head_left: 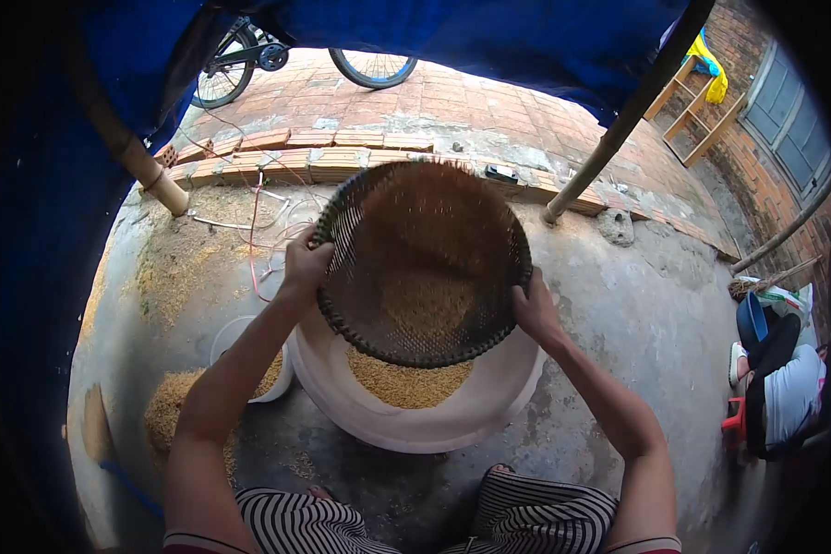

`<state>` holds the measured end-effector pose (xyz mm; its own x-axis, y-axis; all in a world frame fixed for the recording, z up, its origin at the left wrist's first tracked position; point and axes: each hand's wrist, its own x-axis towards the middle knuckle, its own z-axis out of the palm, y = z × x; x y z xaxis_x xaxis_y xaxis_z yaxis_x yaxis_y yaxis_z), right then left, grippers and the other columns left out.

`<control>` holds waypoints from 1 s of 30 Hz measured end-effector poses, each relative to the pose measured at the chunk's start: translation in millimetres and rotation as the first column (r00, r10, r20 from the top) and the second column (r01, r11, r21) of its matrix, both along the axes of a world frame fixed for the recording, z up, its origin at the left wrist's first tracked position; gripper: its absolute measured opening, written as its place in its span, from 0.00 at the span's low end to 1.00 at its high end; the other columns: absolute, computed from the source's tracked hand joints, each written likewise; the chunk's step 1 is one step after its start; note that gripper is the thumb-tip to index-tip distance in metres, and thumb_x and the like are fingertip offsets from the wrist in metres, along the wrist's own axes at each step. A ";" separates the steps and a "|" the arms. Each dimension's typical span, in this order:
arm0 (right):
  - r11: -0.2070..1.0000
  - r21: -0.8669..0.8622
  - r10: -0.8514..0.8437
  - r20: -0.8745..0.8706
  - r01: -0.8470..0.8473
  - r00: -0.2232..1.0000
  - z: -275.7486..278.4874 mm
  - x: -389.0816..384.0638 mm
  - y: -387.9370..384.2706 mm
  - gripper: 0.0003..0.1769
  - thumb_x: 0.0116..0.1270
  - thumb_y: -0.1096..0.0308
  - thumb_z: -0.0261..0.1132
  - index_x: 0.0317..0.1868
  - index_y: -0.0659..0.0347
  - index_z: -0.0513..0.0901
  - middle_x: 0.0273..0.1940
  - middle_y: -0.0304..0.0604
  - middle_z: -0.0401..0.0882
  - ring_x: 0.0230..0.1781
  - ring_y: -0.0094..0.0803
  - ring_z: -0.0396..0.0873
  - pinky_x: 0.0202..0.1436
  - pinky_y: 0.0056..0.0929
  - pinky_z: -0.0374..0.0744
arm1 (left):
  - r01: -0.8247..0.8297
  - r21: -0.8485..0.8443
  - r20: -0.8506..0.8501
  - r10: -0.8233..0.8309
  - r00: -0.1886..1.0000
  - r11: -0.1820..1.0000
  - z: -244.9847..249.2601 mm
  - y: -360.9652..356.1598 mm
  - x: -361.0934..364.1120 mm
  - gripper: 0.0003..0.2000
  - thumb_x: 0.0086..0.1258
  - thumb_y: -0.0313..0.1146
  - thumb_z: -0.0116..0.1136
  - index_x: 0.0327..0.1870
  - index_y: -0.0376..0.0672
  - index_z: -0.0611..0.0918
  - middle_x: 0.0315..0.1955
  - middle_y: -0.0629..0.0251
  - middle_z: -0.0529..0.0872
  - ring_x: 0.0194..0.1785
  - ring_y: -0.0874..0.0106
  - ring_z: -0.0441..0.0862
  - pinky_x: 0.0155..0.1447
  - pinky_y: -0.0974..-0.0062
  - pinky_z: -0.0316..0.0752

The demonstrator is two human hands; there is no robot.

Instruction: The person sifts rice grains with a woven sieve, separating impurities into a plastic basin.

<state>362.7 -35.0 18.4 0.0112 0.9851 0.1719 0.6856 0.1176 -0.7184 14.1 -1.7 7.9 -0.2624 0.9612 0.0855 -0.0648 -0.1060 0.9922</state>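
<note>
Both hands hold a round woven sieve (369,277) by opposite sides of its dark rim. My left hand (307,263) is closed around the left rim, and my right hand (537,309) grips the right one. Grain (429,305) lies in the sieve's lower part; a brownish blur of grain or husks shows above it. Beneath the sieve stands a wide pale basin (415,439), its far side hidden. More yellow grain (406,380) rests in the basin.
A white bucket (235,332) holding grain stands left of the basin, beside a grain pile (168,406). Bamboo poles (619,129) prop up a blue tarp (489,37). A low brick edge (342,164) runs behind. At right, a seated person (789,392) is near a red stool (734,423).
</note>
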 end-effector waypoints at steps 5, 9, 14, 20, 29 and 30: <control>0.985 -0.171 0.006 0.043 0.002 0.999 -36.0 14.6 1.2 0.21 0.58 0.64 0.52 0.48 0.70 0.67 0.40 0.65 0.74 0.46 0.57 0.72 0.50 0.42 0.69 | 0.104 -0.318 0.009 -0.106 0.994 0.942 -24.1 -12.8 -5.8 0.13 0.53 0.20 0.50 0.40 0.36 0.78 0.20 0.74 0.73 0.21 0.84 0.66 0.25 0.83 0.63; 0.988 -0.145 0.053 -0.037 -0.058 0.998 -14.4 13.4 0.6 0.20 0.58 0.66 0.52 0.49 0.70 0.65 0.40 0.65 0.74 0.44 0.57 0.73 0.50 0.42 0.69 | 0.065 -0.159 0.094 -0.050 0.994 0.985 -4.3 -17.3 -1.3 0.17 0.52 0.19 0.49 0.46 0.34 0.76 0.24 0.74 0.76 0.23 0.84 0.68 0.28 0.84 0.65; 0.995 0.097 0.057 -0.236 -0.035 0.970 27.6 -1.7 -17.9 0.22 0.57 0.69 0.53 0.51 0.70 0.63 0.39 0.66 0.74 0.41 0.59 0.74 0.49 0.44 0.69 | -0.093 0.315 -0.147 0.145 0.978 0.945 43.7 -37.3 14.7 0.19 0.53 0.20 0.49 0.49 0.34 0.75 0.28 0.75 0.76 0.26 0.86 0.68 0.30 0.85 0.65; 0.991 -0.124 -0.029 0.142 0.047 0.989 -16.5 12.0 3.8 0.24 0.57 0.68 0.54 0.52 0.71 0.62 0.41 0.65 0.75 0.44 0.59 0.74 0.51 0.46 0.69 | -0.022 -0.129 -0.094 0.010 0.996 0.991 -37.2 -15.9 10.5 0.17 0.52 0.21 0.49 0.46 0.36 0.76 0.22 0.74 0.74 0.22 0.85 0.67 0.24 0.84 0.63; 1.000 -0.027 0.008 -0.052 -0.009 0.999 -4.8 9.3 -13.8 0.22 0.57 0.67 0.52 0.51 0.68 0.62 0.41 0.65 0.74 0.46 0.58 0.73 0.50 0.46 0.69 | -0.039 0.082 -0.063 0.044 0.997 0.996 3.0 -30.7 15.4 0.17 0.53 0.20 0.47 0.46 0.34 0.74 0.26 0.73 0.76 0.25 0.85 0.69 0.29 0.85 0.67; 1.000 -0.024 0.003 -0.051 -0.004 0.999 1.4 4.3 -16.6 0.22 0.57 0.67 0.52 0.51 0.68 0.62 0.41 0.65 0.74 0.46 0.58 0.73 0.50 0.46 0.69 | -0.086 0.221 -0.043 0.098 0.994 0.971 16.7 -33.6 18.6 0.18 0.53 0.19 0.46 0.48 0.34 0.73 0.28 0.73 0.76 0.27 0.85 0.70 0.30 0.86 0.68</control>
